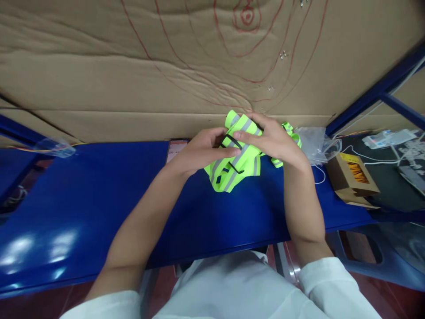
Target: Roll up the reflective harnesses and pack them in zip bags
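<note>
A bundle of neon yellow-green reflective strap [245, 153] with grey stripes and black fittings is held above the blue table. My left hand [209, 148] grips its left side, thumb lying across the front near a black strip. From the right, my right hand [270, 137] closes round the upper part, its thumb pressed on the folded bands. Loose loops hang below both hands. Behind my right wrist lies a second piece of the same neon strap [292, 133], partly hidden. The fingers behind the bundle are out of sight.
The blue table [83, 190] backs onto a cardboard wall [99, 84] with red drawn lines. A phone-like screen [175, 148] is beyond my left forearm. On the right are clear plastic bags [314, 144], an open cardboard box [352, 177] and white cables. Blue metal posts stand at both sides.
</note>
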Demonstrator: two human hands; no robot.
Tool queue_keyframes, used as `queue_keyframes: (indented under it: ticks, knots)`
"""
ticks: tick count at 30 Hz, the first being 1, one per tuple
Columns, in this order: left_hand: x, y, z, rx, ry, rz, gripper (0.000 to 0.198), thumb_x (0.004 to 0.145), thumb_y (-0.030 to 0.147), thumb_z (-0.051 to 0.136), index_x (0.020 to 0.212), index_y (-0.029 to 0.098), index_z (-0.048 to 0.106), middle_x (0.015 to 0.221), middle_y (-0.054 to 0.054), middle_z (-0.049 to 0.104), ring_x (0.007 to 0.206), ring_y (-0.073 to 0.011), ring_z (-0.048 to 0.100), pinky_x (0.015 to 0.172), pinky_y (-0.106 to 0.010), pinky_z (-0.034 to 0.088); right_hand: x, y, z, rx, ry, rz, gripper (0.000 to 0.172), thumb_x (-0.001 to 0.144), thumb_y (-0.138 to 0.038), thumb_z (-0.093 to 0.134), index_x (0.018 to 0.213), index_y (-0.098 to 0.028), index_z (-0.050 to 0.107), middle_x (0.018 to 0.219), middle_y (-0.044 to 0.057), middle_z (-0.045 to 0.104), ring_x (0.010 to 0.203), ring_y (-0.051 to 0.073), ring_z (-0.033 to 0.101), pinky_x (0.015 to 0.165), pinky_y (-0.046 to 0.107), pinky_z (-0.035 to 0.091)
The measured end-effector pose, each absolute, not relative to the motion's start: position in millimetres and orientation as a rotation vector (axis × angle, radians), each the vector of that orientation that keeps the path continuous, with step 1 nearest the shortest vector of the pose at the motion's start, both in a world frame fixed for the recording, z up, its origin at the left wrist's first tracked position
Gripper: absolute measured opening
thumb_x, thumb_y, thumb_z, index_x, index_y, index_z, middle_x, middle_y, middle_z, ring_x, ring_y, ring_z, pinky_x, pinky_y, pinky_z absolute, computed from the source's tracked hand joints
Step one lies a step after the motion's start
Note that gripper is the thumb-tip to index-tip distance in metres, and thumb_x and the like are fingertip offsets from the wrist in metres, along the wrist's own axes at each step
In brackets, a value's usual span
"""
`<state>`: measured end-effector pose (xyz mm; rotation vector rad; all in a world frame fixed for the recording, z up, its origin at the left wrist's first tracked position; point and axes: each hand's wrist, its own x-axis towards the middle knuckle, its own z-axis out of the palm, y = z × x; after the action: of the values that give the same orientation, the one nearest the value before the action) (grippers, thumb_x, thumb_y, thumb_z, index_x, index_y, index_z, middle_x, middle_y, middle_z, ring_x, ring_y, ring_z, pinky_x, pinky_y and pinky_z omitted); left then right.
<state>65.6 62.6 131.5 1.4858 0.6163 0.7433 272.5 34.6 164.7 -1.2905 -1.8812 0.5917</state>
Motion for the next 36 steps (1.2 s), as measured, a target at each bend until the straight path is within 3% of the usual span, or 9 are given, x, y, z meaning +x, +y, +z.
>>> queue_keyframes:
  ticks: [8,15,21,25,29,32,36]
  knots:
    - [54,60,145,1.558,0.725,0.721,0.040,0.074,0.040,0.088,0.106,0.018,0.075,0.102,-0.004,0.077,0.093,-0.0196,0.070,0.082,-0.028,0.053,273,34,165,-1.307,-1.904,0.579,0.053,0.080,-0.061,0.079,0.115,-0.021,0.073,0.111,0.004,0.076,0.103,0.026,0.069,0.093,0.040,0.052]
    - [50,67,136,1.673,0.663,0.507,0.037,0.081,0.050,0.080,0.098,0.018,0.078,0.091,-0.002,0.078,0.087,-0.0192,0.071,0.082,-0.030,0.056,273,37,164,-1.159,-1.911,0.843,0.047,0.081,-0.055,0.080,0.111,-0.021,0.073,0.109,0.002,0.075,0.099,0.022,0.068,0.087,0.034,0.053]
    - [44,74,132,1.603,0.594,0.376,0.037,0.079,0.053,0.081,0.089,0.018,0.081,0.084,-0.004,0.080,0.081,-0.0215,0.075,0.080,-0.031,0.059,274,39,159,-1.124,-1.892,0.984,0.043,0.080,-0.051,0.082,0.110,-0.022,0.075,0.104,0.001,0.076,0.091,0.021,0.069,0.079,0.033,0.055]
    - [44,80,126,1.820,0.760,0.415,0.036,0.085,0.054,0.076,0.089,0.019,0.081,0.086,-0.002,0.080,0.082,-0.0204,0.073,0.079,-0.029,0.058,272,37,160,-1.061,-1.781,0.943,0.039,0.085,-0.051,0.078,0.110,-0.022,0.076,0.107,0.002,0.076,0.095,0.021,0.070,0.084,0.034,0.056]
    - [43,86,124,1.793,0.610,0.448,0.048,0.086,0.057,0.075,0.117,0.021,0.076,0.114,-0.005,0.078,0.111,-0.0265,0.071,0.098,-0.036,0.056,275,34,164,-1.074,-1.801,0.799,0.040,0.086,-0.052,0.077,0.112,-0.022,0.076,0.114,0.003,0.075,0.105,0.023,0.069,0.094,0.036,0.054]
    - [39,86,129,1.763,0.483,0.561,0.065,0.083,0.060,0.078,0.137,0.027,0.066,0.141,-0.007,0.066,0.137,-0.0306,0.056,0.115,-0.040,0.046,277,33,166,-1.090,-1.877,0.758,0.044,0.082,-0.051,0.081,0.115,-0.022,0.074,0.109,0.003,0.075,0.098,0.023,0.069,0.088,0.036,0.055]
    - [43,77,138,1.706,0.469,0.681,0.077,0.077,0.064,0.081,0.141,0.028,0.062,0.147,-0.009,0.062,0.142,-0.0334,0.052,0.118,-0.042,0.045,273,32,167,-1.026,-1.950,0.717,0.047,0.083,-0.051,0.080,0.118,-0.022,0.072,0.110,0.003,0.075,0.099,0.024,0.069,0.089,0.038,0.055]
